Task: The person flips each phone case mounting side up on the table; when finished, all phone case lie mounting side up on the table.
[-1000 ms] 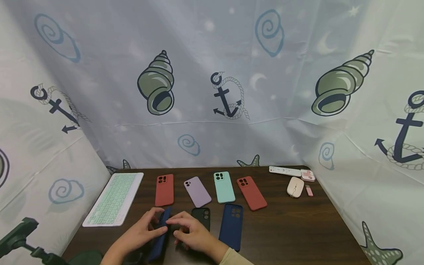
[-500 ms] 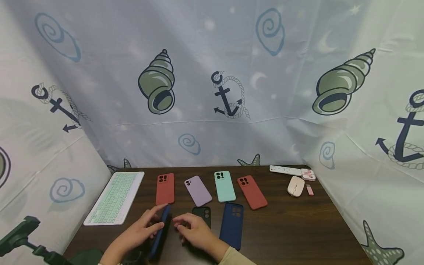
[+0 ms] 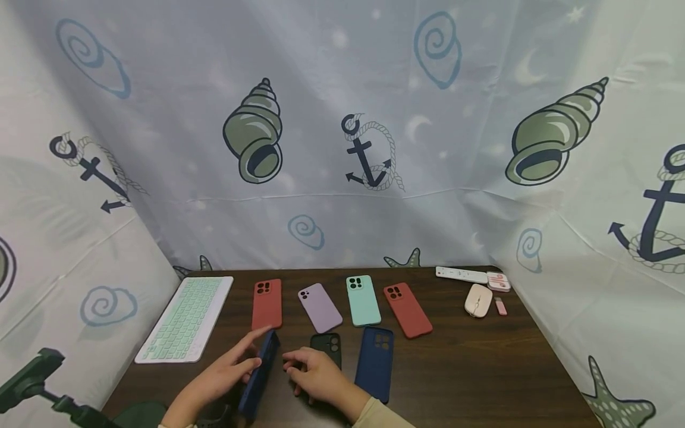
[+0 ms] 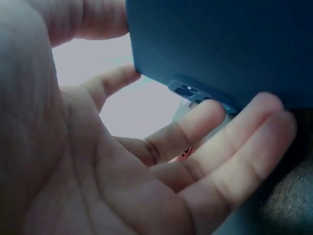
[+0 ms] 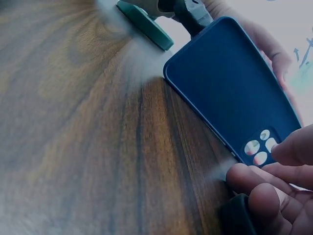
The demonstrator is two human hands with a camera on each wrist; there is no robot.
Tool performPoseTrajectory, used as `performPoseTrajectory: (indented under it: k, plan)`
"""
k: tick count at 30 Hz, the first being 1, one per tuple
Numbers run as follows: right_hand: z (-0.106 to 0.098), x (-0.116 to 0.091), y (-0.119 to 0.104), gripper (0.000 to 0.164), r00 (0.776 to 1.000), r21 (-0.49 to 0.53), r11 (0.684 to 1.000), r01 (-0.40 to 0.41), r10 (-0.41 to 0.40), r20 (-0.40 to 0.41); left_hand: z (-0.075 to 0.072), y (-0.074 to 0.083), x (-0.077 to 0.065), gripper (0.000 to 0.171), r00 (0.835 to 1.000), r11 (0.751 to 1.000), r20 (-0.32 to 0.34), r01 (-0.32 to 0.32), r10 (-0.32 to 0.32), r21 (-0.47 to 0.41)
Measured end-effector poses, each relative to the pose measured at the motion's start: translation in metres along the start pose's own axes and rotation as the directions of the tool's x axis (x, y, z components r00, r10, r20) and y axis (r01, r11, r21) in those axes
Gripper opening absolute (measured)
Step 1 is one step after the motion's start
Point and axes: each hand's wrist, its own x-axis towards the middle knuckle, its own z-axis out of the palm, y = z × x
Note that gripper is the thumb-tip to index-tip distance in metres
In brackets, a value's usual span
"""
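Observation:
A dark blue phone case [image 3: 261, 374] stands tilted on its long edge. My left hand [image 3: 222, 380] holds it, with the thumb on one edge and fingertips along the top edge and the camera end. The right wrist view shows the hollow inner face of that blue case [image 5: 220, 83], with camera holes at the near end. Just right of it, my right hand [image 3: 323, 377] hovers with loosely bent fingers and grips nothing. Beneath that hand lies a dark green phone case [image 3: 333, 348], partly hidden. A second blue phone case [image 3: 374, 368] lies flat to the right.
Behind lie a red phone case [image 3: 267, 306], a purple one [image 3: 320, 309], a mint one [image 3: 364, 303] and another red one [image 3: 408, 312]. A keyboard [image 3: 184, 321] is at left; a mouse [image 3: 478, 301] and remote [image 3: 460, 274] are at right. A green stand [image 3: 40, 380] rises front left.
My right hand has drawn back slightly rightward from the blue phone case. The left hand keeps its hold, its index finger now stretched along the top, and the case has turned its inner face rightward.

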Motion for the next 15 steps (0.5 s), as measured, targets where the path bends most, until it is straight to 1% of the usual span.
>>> performPoseTrajectory:
  k: [6, 9, 12, 14, 15]
  plan:
    - [-0.0008, -0.0021, -0.0047, 0.030, 1.000, -0.001, 1.000, -0.007, 0.007, 0.004, 0.0003, -0.0010, -0.0001, 0.061, 1.000, 0.999, -0.011, -0.014, 0.013, -0.050]
    - [-0.0012, -0.0025, -0.0047, 0.031, 1.000, 0.011, 1.000, -0.004, 0.004, 0.009, -0.0018, -0.0018, -0.0011, 0.062, 1.000, 0.996, -0.004, -0.024, 0.024, -0.084]
    - [-0.0015, -0.0022, -0.0040, 0.032, 1.000, 0.016, 1.000, -0.008, 0.007, 0.010, -0.0051, -0.0023, -0.0024, 0.065, 0.999, 0.996, 0.000, -0.040, 0.040, -0.084]
    - [-0.0017, -0.0019, -0.0038, 0.033, 1.000, 0.019, 1.000, -0.011, 0.010, 0.009, -0.0073, -0.0027, -0.0034, 0.066, 0.998, 0.996, 0.000, -0.058, 0.059, -0.068]
    - [-0.0020, -0.0018, -0.0040, 0.033, 1.000, 0.020, 1.000, -0.012, 0.012, 0.008, -0.0082, -0.0031, -0.0038, 0.065, 0.997, 0.996, -0.008, -0.071, 0.071, -0.045]
